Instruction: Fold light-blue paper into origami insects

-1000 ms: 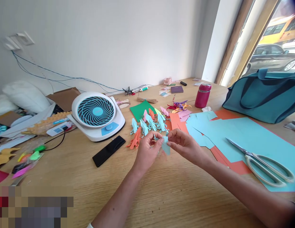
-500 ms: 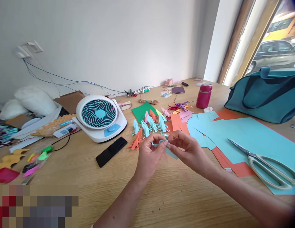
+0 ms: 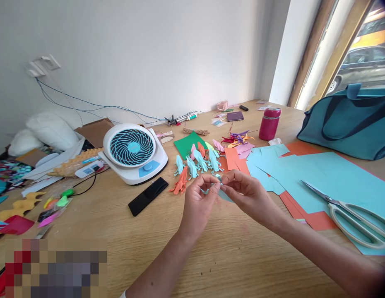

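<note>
Between my two hands is a small piece of light-blue paper (image 3: 226,196), mostly covered by the fingers. My left hand (image 3: 201,203) pinches it from the left with thumb and forefinger. On the other side my right hand (image 3: 250,198) also pinches it, the fingertips of both hands almost touching. Just beyond them stand several folded light-blue paper figures (image 3: 200,160). An orange folded figure (image 3: 180,181) lies to the left of these, close to my left hand.
To the right, scissors (image 3: 344,209) rest on light-blue sheets (image 3: 323,169) with orange paper beneath. A fan (image 3: 133,153) and a black phone (image 3: 148,196) are at left. A pink flask (image 3: 269,124) and a teal bag (image 3: 347,124) stand at the back right.
The whole view has shifted slightly, so things appear a little further right. Both hands still pinch the light-blue paper, with only slight finger movement; less of it shows below the right fingers.
</note>
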Motion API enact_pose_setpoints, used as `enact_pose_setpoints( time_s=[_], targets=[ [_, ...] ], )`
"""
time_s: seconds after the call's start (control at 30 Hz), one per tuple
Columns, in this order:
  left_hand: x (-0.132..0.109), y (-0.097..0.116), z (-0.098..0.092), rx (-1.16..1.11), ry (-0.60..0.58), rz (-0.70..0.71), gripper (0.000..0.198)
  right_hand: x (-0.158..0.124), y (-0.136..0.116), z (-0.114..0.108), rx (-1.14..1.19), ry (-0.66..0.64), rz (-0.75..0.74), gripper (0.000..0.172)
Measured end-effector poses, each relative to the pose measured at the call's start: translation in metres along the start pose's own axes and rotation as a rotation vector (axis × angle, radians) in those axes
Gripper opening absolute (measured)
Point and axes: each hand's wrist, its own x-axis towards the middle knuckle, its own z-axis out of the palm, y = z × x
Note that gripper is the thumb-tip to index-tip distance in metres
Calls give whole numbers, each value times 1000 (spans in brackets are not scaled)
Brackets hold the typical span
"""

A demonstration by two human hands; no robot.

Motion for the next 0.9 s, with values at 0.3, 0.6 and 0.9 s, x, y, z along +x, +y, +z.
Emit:
enact_pose_setpoints(
  time_s=[0.3,0.6,0.9],
  targets=[
    [1,-2,-3,154,-34,88,11,-2,-8,-4,-249,24,-148,10],
    [5,4,-17,700,-55,653,14,1,-17,-13,-322,-8,3,9],
    [4,11,-23,986,-116,813,15,3,-18,-18,-326,-75,51,13]
  ],
)
